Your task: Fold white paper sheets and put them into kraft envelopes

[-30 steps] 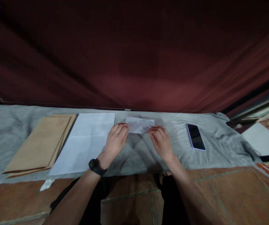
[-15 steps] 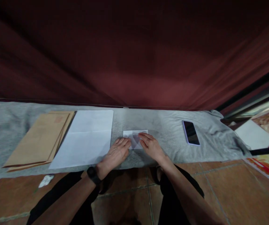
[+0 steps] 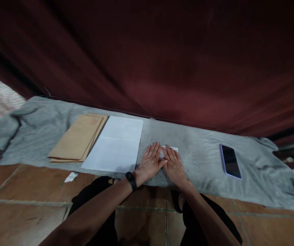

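Both of my hands lie flat, side by side, over a small folded white paper (image 3: pixel 174 149) on the grey cloth. My left hand (image 3: pixel 150 160) covers the paper's left part, its fingers stretched forward. Its thumb reaches across to my right hand (image 3: pixel 172 165), which presses on the right part with fingers straight. Only a strip along the far edge and a bit between the hands show; the rest is hidden. Left of my hands lies a stack of large white sheets (image 3: pixel 118 143) with a crease across it.
Brown envelopes (image 3: pixel 77 138) lie left of the white sheets. A phone in a purple case (image 3: pixel 231 161) rests at the right. Grey cloth (image 3: pixel 193 143) covers the narrow surface, with a dark red curtain (image 3: pixel 162 68) behind. A crumpled white scrap (image 3: pixel 71 176) is on the tiled floor.
My hands have flattened and come together over the small paper, hiding most of it. The view has turned left, so everything sits further right and tilted.
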The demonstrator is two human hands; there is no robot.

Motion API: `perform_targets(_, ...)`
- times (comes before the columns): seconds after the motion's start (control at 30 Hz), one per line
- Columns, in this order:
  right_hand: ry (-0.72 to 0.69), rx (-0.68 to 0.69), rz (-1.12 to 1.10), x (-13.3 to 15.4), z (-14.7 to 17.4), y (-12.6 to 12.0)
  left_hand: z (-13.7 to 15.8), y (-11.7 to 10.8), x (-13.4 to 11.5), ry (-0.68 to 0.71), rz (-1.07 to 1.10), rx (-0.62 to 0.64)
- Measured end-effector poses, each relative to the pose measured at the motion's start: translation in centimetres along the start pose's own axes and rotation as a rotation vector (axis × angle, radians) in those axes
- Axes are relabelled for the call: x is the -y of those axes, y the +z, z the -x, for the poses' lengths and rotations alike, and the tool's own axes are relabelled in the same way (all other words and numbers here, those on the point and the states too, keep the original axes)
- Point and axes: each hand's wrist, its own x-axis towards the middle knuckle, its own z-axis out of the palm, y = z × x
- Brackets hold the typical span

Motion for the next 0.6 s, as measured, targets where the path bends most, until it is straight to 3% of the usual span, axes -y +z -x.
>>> perform_targets(0.3, -0.061, -0.047, 0.081, -0.7, 0.4, 0.4, 1.3, -0.1, 0.6, -0.078, -0.017, -0.008)
perform_targets(0.4, -0.064, -0.051, 0.077, -0.8, 0.4, 0.7, 1.1, -1.4, 1.5, -0.057, 0.028, 0.019)
perform_targets(0.5, -0.008, -0.048, 0.059, -0.7, 0.2, 1.0, 0.5, -5.2, 5.4, -0.127, 0.048, -0.107)
perform_targets(0.6, 0.021, -0.011, 0.036, -0.6, -0.1, 1.2, 1.2, -10.8, 12.4, -0.414, -0.015, -0.368)
